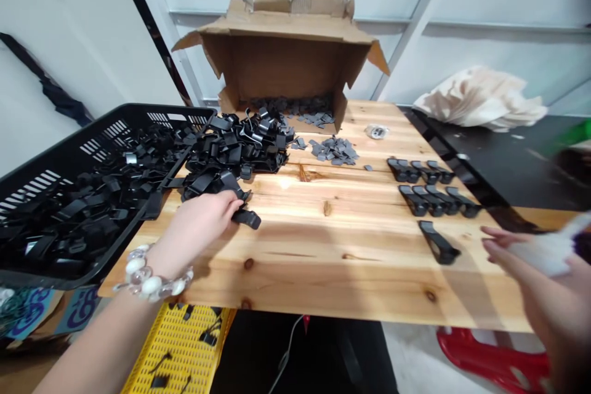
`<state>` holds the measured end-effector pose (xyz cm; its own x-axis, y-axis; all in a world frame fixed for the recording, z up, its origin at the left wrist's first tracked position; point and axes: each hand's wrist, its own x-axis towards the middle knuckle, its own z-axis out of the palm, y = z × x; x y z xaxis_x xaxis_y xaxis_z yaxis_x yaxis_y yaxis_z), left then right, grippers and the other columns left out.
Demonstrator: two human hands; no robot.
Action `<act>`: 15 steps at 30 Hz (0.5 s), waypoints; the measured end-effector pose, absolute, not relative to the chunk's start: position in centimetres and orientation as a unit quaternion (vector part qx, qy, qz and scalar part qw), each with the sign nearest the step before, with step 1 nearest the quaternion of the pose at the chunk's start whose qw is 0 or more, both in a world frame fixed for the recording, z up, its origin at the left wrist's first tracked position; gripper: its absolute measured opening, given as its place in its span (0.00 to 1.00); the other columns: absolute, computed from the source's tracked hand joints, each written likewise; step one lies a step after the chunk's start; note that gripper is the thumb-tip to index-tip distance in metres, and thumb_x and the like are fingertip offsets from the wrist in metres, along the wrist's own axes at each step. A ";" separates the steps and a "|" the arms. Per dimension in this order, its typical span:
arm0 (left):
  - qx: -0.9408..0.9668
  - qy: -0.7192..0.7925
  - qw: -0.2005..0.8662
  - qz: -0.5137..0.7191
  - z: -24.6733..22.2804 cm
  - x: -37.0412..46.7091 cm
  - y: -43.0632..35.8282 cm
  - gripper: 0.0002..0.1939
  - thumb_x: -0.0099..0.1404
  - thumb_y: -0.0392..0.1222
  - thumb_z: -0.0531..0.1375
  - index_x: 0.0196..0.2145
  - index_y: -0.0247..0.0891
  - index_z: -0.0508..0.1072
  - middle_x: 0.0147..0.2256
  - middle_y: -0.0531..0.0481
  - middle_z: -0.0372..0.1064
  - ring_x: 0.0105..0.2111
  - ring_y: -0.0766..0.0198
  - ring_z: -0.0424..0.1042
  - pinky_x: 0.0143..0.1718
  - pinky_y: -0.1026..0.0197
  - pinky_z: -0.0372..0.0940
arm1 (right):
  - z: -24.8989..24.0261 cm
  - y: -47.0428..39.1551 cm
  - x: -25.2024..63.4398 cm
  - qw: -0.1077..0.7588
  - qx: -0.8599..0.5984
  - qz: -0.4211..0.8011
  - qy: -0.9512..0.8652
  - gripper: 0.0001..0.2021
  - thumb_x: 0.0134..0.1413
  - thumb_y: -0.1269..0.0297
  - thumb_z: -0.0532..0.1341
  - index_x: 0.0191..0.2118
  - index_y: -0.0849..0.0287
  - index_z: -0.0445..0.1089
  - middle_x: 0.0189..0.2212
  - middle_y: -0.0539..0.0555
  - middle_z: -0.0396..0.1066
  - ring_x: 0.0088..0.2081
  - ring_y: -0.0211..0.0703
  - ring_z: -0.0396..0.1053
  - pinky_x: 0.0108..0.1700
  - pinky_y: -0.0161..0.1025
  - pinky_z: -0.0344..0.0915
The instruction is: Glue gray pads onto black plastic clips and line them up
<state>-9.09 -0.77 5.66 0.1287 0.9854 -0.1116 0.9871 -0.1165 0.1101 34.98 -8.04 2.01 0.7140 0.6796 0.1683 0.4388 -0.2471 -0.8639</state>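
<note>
My left hand [207, 212], with a beaded bracelet at the wrist, is closed on a black plastic clip [247, 218] at the edge of a heap of similar clips [235, 148]. My right hand [540, 277], smeared by motion at the right edge, grips a white bottle [547, 253] with a narrow nozzle. Left of that hand lies a single black clip [438, 243]. Beyond it several more clips [438, 201] stand in two neat rows. Small grey pads [336, 151] form a pile at the middle back of the wooden table [314, 258].
A black crate [104, 111] full of clips is at the left. An open cardboard box [286, 68] holding grey pieces rests on its side at the back. A tape roll [377, 132] lies nearby. Below are a yellow basket [184, 345] and a red stool [494, 360].
</note>
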 end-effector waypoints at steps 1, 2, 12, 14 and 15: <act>0.747 0.659 0.086 -0.012 5.1 -9.4 -0.9 0.20 0.70 0.48 0.44 0.39 0.39 0.73 0.28 0.46 0.75 0.27 0.56 0.73 0.27 0.61 0.57 | 2.5 -7.8 33.9 0.500 -0.774 0.145 -0.361 0.11 0.36 0.57 0.70 0.31 0.48 0.73 0.45 0.61 0.74 0.49 0.58 0.71 0.51 0.52 0.64; 0.748 0.657 0.093 -0.011 4.6 -9.6 -1.2 0.20 0.70 0.47 0.43 0.44 0.40 0.72 0.31 0.45 0.77 0.30 0.55 0.75 0.29 0.60 0.59 | 2.9 -7.4 33.0 0.508 -0.762 0.169 -0.365 0.11 0.36 0.58 0.71 0.30 0.49 0.73 0.45 0.61 0.74 0.49 0.58 0.71 0.51 0.53 0.64; 0.801 0.555 0.215 0.067 1.5 -5.4 -4.9 0.19 0.70 0.49 0.49 0.55 0.44 0.66 0.46 0.46 0.75 0.44 0.52 0.75 0.42 0.56 0.65 | 1.5 5.3 26.8 0.441 -0.659 0.288 -0.537 0.14 0.39 0.61 0.68 0.34 0.61 0.71 0.37 0.56 0.75 0.33 0.43 0.71 0.36 0.40 0.67; 0.826 0.508 0.230 0.081 1.3 -4.2 -5.7 0.19 0.70 0.48 0.49 0.55 0.45 0.66 0.52 0.46 0.72 0.48 0.52 0.73 0.48 0.54 0.64 | 0.3 8.4 25.7 0.426 -0.664 0.268 -0.553 0.12 0.41 0.63 0.67 0.34 0.63 0.70 0.33 0.56 0.74 0.31 0.42 0.70 0.35 0.40 0.67; 0.837 0.487 0.240 0.076 1.2 -3.7 -6.0 0.19 0.70 0.47 0.49 0.55 0.45 0.67 0.52 0.47 0.72 0.48 0.52 0.73 0.48 0.53 0.64 | -0.2 9.8 25.2 0.418 -0.668 0.253 -0.562 0.12 0.43 0.64 0.66 0.35 0.63 0.70 0.33 0.55 0.74 0.31 0.42 0.70 0.35 0.40 0.67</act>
